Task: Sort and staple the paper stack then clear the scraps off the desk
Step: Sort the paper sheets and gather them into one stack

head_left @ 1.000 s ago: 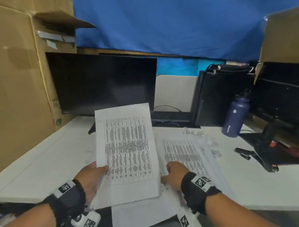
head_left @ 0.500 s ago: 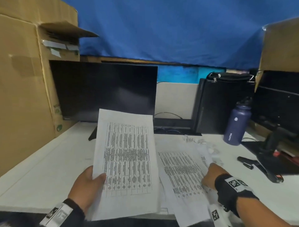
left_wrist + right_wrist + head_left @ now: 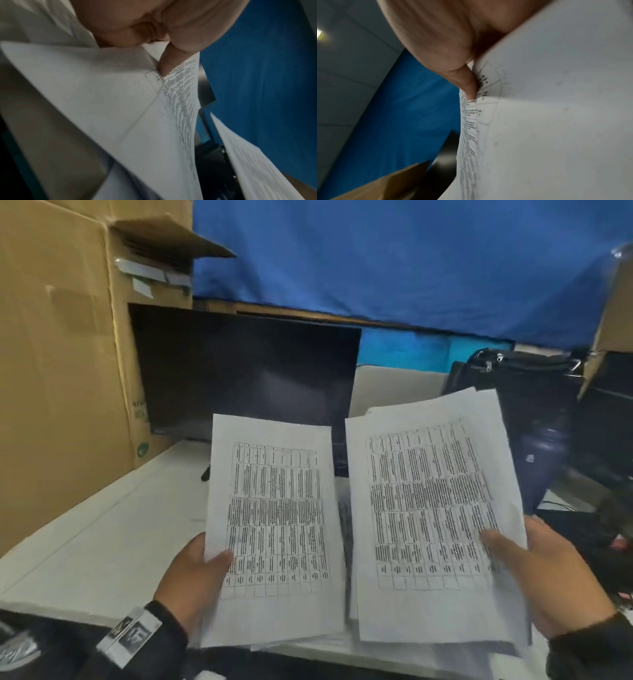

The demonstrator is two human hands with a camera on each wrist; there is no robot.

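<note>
Left grip: left hand (image 3: 195, 573), thumb (image 3: 219, 559) pressed on the printed face of a single sheet (image 3: 274, 518), fingers behind it; the left wrist view confirmed the pinch at the sheet's lower left edge. Sheet held upright, tilted slightly back, long axis running away from the person.

Right grip: right hand (image 3: 548, 570), thumb (image 3: 496, 541) on top and fingers beneath a thicker paper bundle (image 3: 431, 508), held at its lower right edge. Several page edges fanned out below the top page; the count could not be read. Long axis likewise running away, leaning a little to the right.

Relation: sheet and bundle side by side above the counter (image 3: 113, 529), inner edges nearly parallel and just apart, sheet to the left of bundle. Judged step: sorting, with merging likely requiring one lot to slide sideways onto the other.

Further papers (image 3: 342, 515) lay on the counter beneath both lots, partly hidden.

Surroundings: dark monitor (image 3: 246, 374) behind; cardboard box (image 3: 61, 371) at left; dark bottle (image 3: 544, 460) at right, blurred. Stapler and scraps not discernible.
</note>
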